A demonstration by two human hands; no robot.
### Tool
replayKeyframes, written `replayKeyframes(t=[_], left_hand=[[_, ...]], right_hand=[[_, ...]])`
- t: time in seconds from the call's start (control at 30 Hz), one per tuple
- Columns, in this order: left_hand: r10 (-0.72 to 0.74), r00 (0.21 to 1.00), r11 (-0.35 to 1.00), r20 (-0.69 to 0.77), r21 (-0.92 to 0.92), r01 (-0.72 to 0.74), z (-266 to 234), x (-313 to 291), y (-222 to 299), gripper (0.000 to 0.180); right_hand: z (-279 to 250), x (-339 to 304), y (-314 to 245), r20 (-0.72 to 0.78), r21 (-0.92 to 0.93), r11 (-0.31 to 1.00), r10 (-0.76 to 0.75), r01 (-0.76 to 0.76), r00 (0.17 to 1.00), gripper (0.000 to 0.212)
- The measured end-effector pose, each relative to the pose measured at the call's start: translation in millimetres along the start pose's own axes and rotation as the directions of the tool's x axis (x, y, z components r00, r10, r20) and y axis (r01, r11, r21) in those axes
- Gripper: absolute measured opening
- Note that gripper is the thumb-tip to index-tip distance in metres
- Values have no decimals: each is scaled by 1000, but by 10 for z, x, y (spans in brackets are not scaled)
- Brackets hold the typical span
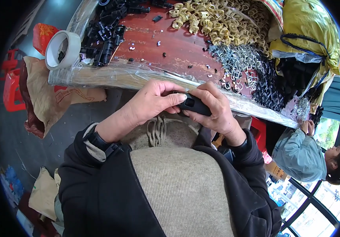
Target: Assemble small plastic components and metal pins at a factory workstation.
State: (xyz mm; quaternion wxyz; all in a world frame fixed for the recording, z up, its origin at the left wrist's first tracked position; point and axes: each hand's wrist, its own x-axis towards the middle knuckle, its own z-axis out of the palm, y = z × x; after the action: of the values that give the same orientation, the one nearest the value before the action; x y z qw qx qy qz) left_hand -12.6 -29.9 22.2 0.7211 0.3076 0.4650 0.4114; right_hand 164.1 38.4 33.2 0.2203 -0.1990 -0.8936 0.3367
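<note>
Between my two hands, just off the near edge of the table, is a black hollow plastic part (196, 106) with a rectangular opening facing up. My left hand (156, 102) pinches its left end, the thumb pressed beside the opening. Around the right end and body of the part wrap the fingers of my right hand (216, 110). The undersides of the fingers are hidden, so I cannot tell if a smaller piece is held there too.
On the red table (150, 43) lie black plastic parts (108, 39), yellow plastic pieces (221, 21), metal hooks (241, 67) and small black bits (270, 87). A tape roll (63, 49) stands at the left corner. A yellow sack (308, 27) sits right. A co-worker (304, 154) works at the far right.
</note>
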Motion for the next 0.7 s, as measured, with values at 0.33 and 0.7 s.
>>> replayKeyframes(t=[0.33, 0.7], left_hand=[[-45, 998, 992, 35, -117, 49, 128, 72, 5, 44], [-12, 993, 981, 116, -189, 34, 220, 44, -33, 64]], right_hand=[[-125, -59, 171, 209, 410, 911, -49, -42, 977, 72], [-78, -104, 154, 290, 709, 671, 3, -217, 957, 85]])
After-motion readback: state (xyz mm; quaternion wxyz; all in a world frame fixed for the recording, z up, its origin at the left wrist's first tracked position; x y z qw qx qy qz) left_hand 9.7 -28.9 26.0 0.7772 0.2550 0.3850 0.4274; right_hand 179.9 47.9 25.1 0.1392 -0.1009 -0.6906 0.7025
